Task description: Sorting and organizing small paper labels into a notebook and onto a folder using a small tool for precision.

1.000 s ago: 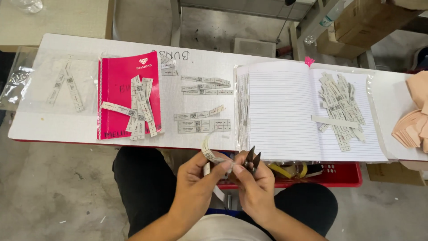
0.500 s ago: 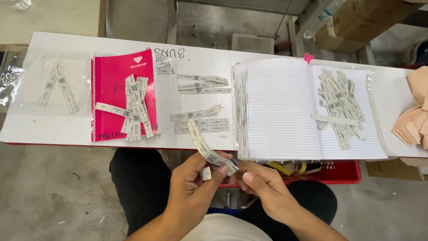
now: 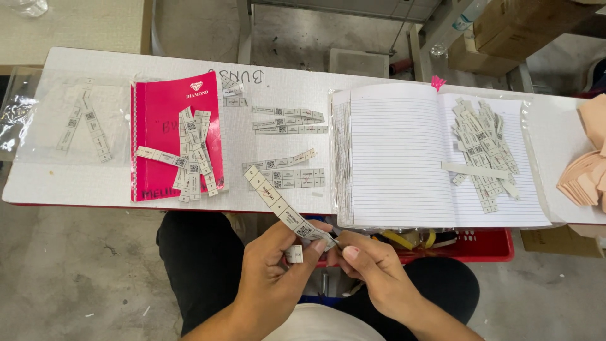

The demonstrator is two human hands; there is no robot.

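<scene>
I see both bare forearms rising from the bottom edge, hands meeting at centre. My left hand (image 3: pixel 278 268) curls, thumb and fingers pinched together. My right hand (image 3: pixel 372 271) faces it, thumb and forefinger pinched, fingertips touching the left's.

The print on the label strip (image 3: pixel 278 203) was too small to read. Its near end was hidden where the left hand (image 3: pixel 278 271) and right hand (image 3: pixel 372 268) pinched it. A stack of beige pieces (image 3: pixel 584 173) at the table's (image 3: pixel 379 69) right end was cut off by the picture's edge. The red crate (image 3: pixel 480 243) lay mostly hidden under the table's near edge.
</scene>
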